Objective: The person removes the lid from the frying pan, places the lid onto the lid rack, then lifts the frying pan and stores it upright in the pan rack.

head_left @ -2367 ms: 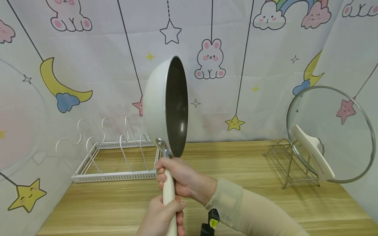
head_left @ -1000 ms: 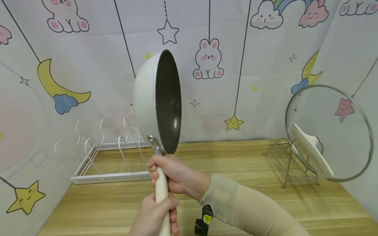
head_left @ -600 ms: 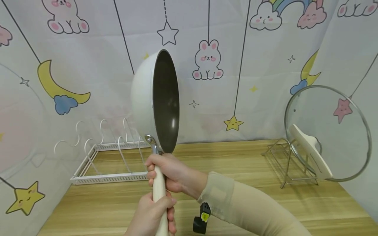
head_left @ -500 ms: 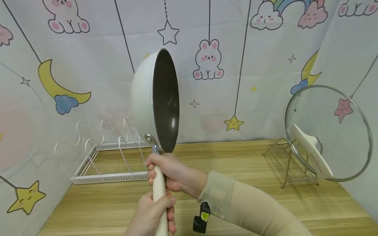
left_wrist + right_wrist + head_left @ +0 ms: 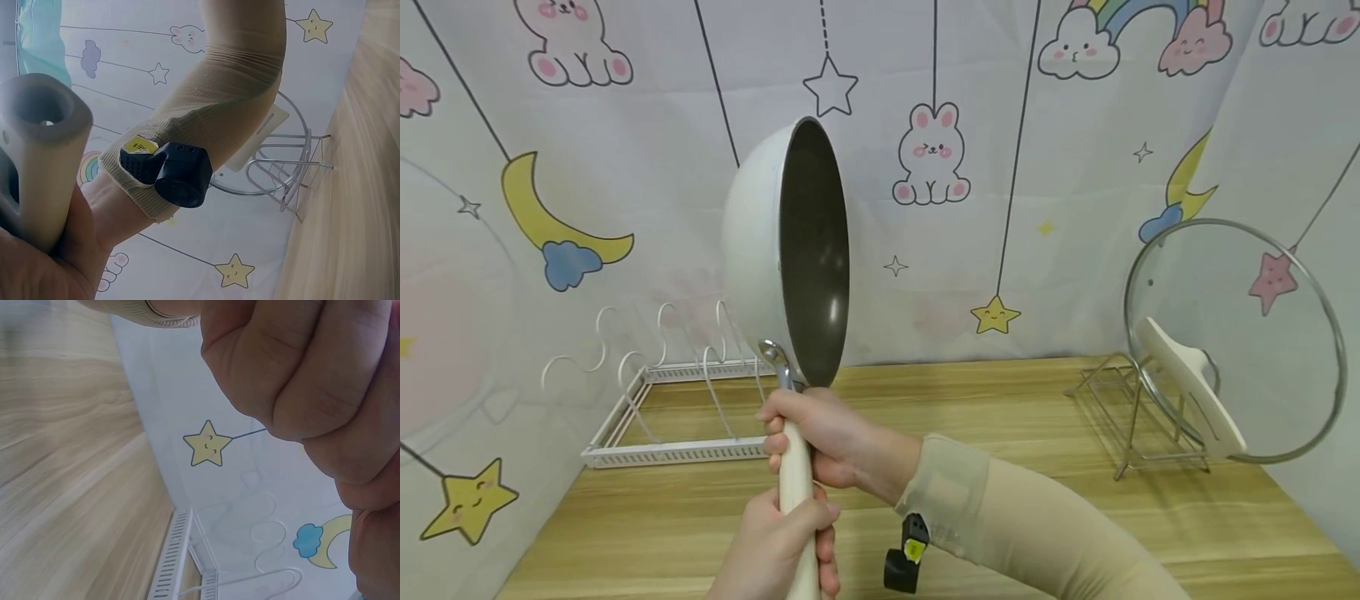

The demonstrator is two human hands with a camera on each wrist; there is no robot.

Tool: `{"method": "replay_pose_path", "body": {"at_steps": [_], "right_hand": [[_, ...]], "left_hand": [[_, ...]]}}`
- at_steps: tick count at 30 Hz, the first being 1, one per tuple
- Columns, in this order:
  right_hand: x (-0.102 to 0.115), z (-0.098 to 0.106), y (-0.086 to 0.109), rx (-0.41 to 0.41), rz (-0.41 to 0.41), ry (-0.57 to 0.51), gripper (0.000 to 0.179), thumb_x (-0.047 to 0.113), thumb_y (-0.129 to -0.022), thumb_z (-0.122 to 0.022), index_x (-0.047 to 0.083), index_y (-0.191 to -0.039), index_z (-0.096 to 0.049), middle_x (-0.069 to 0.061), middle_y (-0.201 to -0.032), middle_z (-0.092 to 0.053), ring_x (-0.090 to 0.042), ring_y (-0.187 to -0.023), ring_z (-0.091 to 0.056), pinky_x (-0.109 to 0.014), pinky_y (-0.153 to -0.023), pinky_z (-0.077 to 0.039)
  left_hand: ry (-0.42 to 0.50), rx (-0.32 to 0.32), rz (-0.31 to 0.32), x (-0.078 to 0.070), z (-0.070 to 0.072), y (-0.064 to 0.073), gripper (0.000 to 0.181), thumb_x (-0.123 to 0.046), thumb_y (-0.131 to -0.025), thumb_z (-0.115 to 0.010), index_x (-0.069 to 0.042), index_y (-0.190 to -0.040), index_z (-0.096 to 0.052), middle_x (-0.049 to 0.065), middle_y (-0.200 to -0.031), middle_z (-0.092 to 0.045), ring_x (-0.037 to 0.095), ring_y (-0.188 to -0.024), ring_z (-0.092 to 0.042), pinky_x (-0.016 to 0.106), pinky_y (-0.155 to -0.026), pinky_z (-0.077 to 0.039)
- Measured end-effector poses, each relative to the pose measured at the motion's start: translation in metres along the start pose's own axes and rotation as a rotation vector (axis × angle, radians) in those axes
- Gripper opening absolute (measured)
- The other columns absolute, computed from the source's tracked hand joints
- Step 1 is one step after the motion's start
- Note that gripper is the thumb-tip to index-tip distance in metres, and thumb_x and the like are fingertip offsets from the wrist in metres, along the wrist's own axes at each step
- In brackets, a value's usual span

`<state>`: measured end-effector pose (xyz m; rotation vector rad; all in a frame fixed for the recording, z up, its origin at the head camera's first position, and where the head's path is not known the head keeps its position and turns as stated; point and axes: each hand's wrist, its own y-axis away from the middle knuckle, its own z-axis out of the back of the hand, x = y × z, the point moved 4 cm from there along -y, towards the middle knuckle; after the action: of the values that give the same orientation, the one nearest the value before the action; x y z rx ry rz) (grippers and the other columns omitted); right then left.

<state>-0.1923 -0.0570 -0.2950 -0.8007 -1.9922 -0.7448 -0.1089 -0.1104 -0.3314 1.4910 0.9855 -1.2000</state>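
A white frying pan point(image 5: 752, 250) with a dark inside stands upright on its edge in the head view, its open side turned right. My right hand point(image 5: 827, 433) grips the top of its cream handle point(image 5: 797, 475), just below the metal joint. Lower on the same handle, my left hand point(image 5: 775, 533) wraps round with the thumb across the front. The left wrist view shows the hollow end of the handle point(image 5: 53, 144) above the left palm. Curled fingers point(image 5: 325, 394) fill the upper right of the right wrist view, where the pan is out of sight.
Behind the pan at left stands a white wire rack point(image 5: 677, 452) with curved dividers. At right, a metal stand point(image 5: 1123, 433) holds a glass lid point(image 5: 1270, 375) and a white piece point(image 5: 1195, 392) with a slot. All rest on a wooden table point(image 5: 1000, 467) before a patterned backdrop.
The pan and both hands have shifted left and slightly up in the head view, coming more in front of the white rack. Both grips stay the same; the rack and lid stand have not moved.
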Motion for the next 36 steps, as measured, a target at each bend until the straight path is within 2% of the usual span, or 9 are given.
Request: {"method": "replay_pose_path", "body": {"at_steps": [18,28,36], "right_hand": [[0.002,-0.013,-0.004,0.021,0.003,-0.003,0.018,0.009,-0.081,-0.052,0.012,-0.064,-0.046,0.005,-0.056,-0.041,-0.005,-0.048,-0.040,-0.018,-0.050,-0.043],[0.003,-0.018,-0.006,0.016,-0.002,0.004,0.020,0.009,-0.080,-0.051,0.013,-0.061,-0.045,0.005,-0.056,-0.040,-0.005,-0.048,-0.040,-0.018,-0.050,-0.043],[0.003,-0.023,-0.008,0.046,-0.010,0.011,0.022,0.008,-0.082,-0.049,0.013,-0.061,-0.045,0.006,-0.056,-0.040,-0.004,-0.048,-0.040,-0.017,-0.050,-0.043]], "left_hand": [[-0.017,-0.024,-0.005,-0.004,0.009,0.005,0.015,-0.016,-0.085,-0.057,-0.004,-0.080,-0.049,0.000,-0.052,-0.054,0.014,-0.041,-0.059,0.032,-0.045,-0.051],[-0.008,-0.031,-0.008,-0.006,0.013,0.006,0.015,-0.015,-0.085,-0.057,-0.004,-0.078,-0.049,-0.001,-0.051,-0.054,0.014,-0.041,-0.059,0.034,-0.046,-0.051],[-0.008,-0.042,-0.002,-0.006,0.017,0.007,0.015,-0.016,-0.086,-0.056,-0.005,-0.079,-0.049,-0.001,-0.051,-0.054,0.014,-0.041,-0.059,0.032,-0.045,-0.050]]}}
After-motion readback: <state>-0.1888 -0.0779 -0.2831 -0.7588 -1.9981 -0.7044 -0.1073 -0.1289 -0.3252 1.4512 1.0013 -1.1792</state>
